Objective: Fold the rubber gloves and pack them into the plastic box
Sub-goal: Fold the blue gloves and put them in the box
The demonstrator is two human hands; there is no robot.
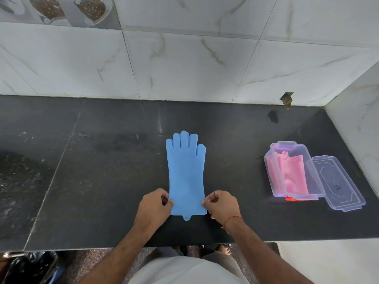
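Note:
A blue rubber glove (186, 173) lies flat on the dark counter (102, 171), fingers pointing toward the wall, cuff nearest me. My left hand (154, 203) pinches the cuff's left edge. My right hand (222, 203) pinches its right edge. At the right stands a clear plastic box (315, 187) with pink gloves (293, 175) folded inside. Its clear lid (338, 183) lies flat just to the right of it.
A marble-tiled wall runs along the back of the counter and turns forward at the right. The counter's front edge is just below my wrists. A black bag (30, 267) sits on the floor at the lower left. Something red (291, 199) shows under the box.

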